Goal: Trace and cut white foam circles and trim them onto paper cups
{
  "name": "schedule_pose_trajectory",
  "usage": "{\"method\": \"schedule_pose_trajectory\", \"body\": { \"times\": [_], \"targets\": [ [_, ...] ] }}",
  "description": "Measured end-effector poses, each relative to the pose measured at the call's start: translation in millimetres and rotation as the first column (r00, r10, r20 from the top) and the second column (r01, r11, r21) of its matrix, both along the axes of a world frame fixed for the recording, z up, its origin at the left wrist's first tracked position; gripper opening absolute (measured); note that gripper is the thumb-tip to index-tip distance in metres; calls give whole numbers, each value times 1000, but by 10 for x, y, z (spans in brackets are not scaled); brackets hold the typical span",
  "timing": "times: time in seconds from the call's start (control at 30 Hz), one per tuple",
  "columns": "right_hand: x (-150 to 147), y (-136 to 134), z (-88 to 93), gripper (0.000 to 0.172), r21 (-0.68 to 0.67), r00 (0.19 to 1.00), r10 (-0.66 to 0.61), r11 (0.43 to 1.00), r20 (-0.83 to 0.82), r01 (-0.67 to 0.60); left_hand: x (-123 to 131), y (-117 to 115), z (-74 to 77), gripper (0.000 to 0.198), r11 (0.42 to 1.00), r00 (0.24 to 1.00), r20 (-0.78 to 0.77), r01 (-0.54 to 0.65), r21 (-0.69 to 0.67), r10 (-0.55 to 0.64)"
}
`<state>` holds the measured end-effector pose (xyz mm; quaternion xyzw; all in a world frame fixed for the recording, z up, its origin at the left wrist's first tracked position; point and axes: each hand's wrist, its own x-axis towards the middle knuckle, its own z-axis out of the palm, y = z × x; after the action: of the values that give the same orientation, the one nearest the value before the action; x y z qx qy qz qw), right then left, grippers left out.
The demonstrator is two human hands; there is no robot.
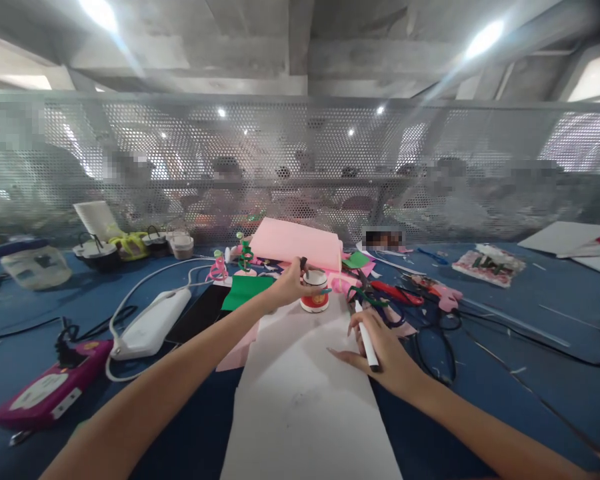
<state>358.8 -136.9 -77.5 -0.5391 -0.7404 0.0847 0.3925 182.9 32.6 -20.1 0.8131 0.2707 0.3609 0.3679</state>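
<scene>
While right hand (pixel 380 357) grips white pen (pixel 368 341), resting on white paper sheet (pixel 305 400), left hand (pixel 291 287) closed on top of small red-white jar (pixel 315 300), sheet's far end, mid-worktop (pixel 505 373). Green-handled scissors (pixel 366 297) just right.

Craft workshop — scissors (pixel 380 293), coloured paper (pixel 296 244), shared blue table (pixel 505 347).

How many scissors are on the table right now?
2 for sure: a green-handled pair just beyond the right hand, and a red-handled pair right of it. Dark loops beside that hand may be a third; more could hide under the clutter.
</scene>
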Motion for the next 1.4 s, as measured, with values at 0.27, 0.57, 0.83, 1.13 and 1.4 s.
{"method": "schedule_pose_trajectory", "body": {
  "times": [0.27,0.57,0.83,1.13,1.4],
  "targets": [
    [-25,77,4,37,17,998,57,998,-14,-56,169,-100,-278,53,990,972,223,-43,-134,73],
    [64,700,-48,15,301,975,-214,927,-65,224,152,-70,-377,50,968,919,394,96,-232,3],
    [161,832,-33,11,194,948,-317,928,-43,319,143,-38,-421,54,939,907,419,183,-291,-47],
    [173,707,41,19,6,912,-267,959,-312,283,153,-78,-311,63,921,935,354,155,-357,-20],
    [212,751,21,28,-43,900,-206,978,-385,205,240,-99,-342,62,925,935,353,166,-341,-38]
  ]
}}
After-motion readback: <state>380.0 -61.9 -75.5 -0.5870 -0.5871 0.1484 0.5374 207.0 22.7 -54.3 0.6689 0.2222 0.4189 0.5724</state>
